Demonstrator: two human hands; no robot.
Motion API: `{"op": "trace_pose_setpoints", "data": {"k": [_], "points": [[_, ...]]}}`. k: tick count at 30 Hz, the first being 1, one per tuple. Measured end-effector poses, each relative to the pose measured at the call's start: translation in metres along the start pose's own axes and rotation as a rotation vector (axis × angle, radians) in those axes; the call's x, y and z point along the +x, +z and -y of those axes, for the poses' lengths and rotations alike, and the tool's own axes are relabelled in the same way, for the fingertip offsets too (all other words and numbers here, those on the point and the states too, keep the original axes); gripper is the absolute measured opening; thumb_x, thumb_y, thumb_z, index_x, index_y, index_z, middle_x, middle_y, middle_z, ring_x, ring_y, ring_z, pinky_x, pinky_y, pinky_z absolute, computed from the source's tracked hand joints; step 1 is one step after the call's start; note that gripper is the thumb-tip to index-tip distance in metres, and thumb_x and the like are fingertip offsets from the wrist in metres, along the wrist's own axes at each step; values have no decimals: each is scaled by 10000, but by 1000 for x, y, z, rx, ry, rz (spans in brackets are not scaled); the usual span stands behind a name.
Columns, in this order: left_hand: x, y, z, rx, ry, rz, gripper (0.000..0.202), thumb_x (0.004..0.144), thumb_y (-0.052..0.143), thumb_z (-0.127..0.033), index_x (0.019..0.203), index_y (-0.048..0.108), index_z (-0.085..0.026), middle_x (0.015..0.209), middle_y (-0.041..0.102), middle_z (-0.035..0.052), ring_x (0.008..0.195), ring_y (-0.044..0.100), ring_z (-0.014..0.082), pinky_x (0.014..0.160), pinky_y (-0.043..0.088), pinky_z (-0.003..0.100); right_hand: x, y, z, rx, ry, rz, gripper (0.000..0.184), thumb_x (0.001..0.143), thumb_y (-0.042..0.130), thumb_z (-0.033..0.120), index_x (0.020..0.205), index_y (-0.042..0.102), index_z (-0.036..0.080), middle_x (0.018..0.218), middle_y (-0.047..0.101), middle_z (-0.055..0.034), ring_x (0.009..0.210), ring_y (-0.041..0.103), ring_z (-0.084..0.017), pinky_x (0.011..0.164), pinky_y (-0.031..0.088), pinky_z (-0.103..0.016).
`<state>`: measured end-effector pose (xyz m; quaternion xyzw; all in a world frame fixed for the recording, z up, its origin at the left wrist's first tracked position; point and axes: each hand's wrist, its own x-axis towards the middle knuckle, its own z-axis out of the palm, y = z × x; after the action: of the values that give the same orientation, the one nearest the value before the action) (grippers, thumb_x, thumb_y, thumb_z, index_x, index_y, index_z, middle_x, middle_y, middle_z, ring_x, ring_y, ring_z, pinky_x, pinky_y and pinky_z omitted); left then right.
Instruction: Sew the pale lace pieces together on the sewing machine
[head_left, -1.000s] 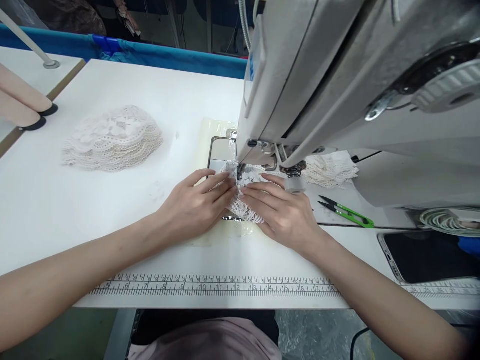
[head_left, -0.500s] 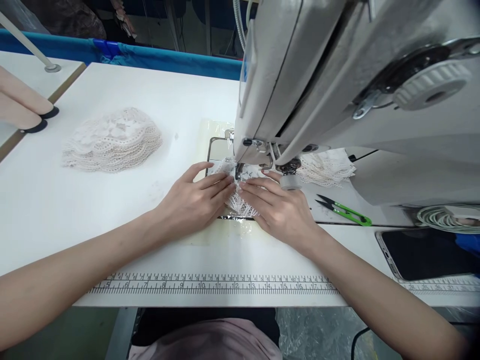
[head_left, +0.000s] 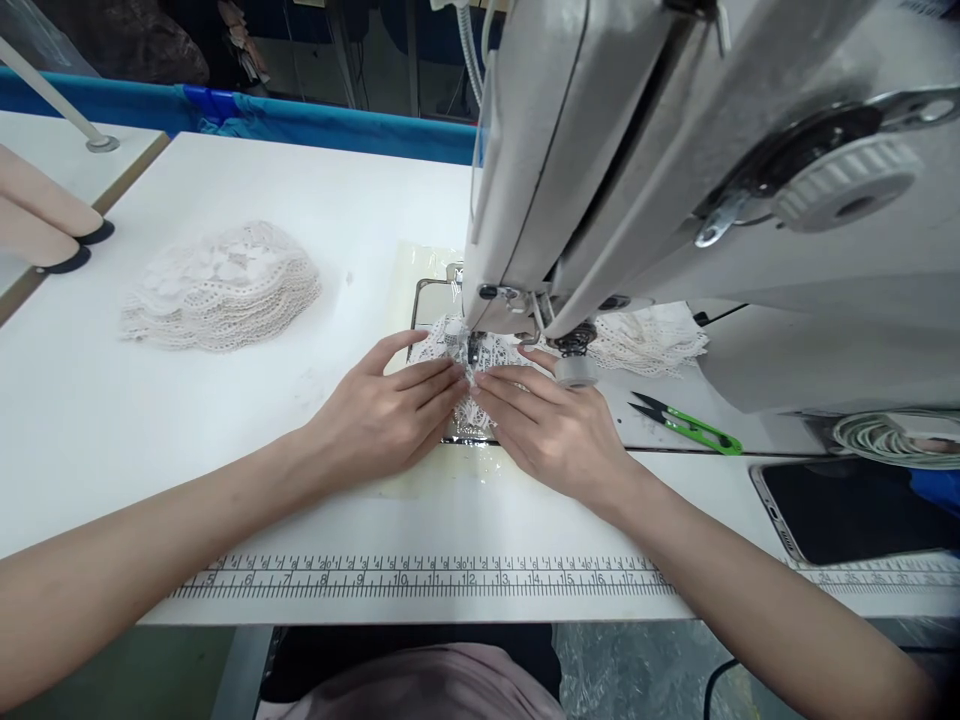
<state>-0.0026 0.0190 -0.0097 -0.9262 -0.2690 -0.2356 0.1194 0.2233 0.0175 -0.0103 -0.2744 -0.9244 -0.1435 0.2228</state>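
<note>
White lace fabric (head_left: 480, 408) lies under the needle and presser foot (head_left: 474, 347) of a sewing machine (head_left: 555, 190). From the left, my left hand (head_left: 386, 405) is closed on the lace, its fingertips just in front of the foot and its little finger held apart. My right hand (head_left: 555, 425) closes on the same lace from the right, fingertips almost meeting the left ones. Both palms face down, hiding the thumbs and part of the lace. Between the fingertips the lace rises in a small ridge.
A stack of lace pieces (head_left: 225, 290) sits to the left, and more lace (head_left: 649, 338) lies behind the machine head. Green thread snips (head_left: 690, 424), a phone (head_left: 847, 508) and coiled cord (head_left: 892, 438) are at right. A ruler strip (head_left: 435, 577) runs along the front edge.
The lace has shifted slightly away from me under the foot, with more showing behind my left fingers. Both hands stay on it. The whole view has tilted slightly.
</note>
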Motion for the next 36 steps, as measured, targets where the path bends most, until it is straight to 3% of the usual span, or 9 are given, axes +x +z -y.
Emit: {"op": "trace_pose_setpoints", "data": {"k": [9, 23, 29, 36], "points": [[-2, -3, -4, 66, 13, 10, 307, 968, 515, -342, 1145, 653, -134, 1089, 746, 76, 1068, 686, 204, 1087, 438, 472, -1, 0, 6, 32, 51, -11, 206, 919, 572, 151, 1055, 726, 133, 1111, 741, -81, 960, 693, -193, 984, 510, -432], [-1, 0, 0, 58, -51, 53, 345, 977, 483, -360, 1160, 658, -125, 1163, 716, 100, 1112, 669, 231, 1118, 388, 518, 4, 0, 4, -64, 92, -6, 204, 937, 551, 161, 1049, 718, 129, 1022, 766, -44, 868, 698, -181, 981, 492, -416], [-2, -3, -4, 92, -47, 44, 315, 981, 489, -339, 1139, 663, -130, 1159, 720, 95, 1089, 676, 217, 1086, 424, 490, 4, 0, 4, -32, 119, 1, 184, 932, 562, 174, 1004, 730, 160, 1079, 751, -42, 956, 678, -202, 931, 506, -399], [-2, -1, -3, 36, -80, 33, 307, 952, 543, -330, 1137, 681, -126, 1161, 718, 105, 1096, 672, 241, 1140, 358, 503, 4, 1, 4, -40, 144, 23, 206, 951, 549, 233, 1046, 718, 162, 1014, 755, -58, 934, 662, -204, 918, 494, -410]]}}
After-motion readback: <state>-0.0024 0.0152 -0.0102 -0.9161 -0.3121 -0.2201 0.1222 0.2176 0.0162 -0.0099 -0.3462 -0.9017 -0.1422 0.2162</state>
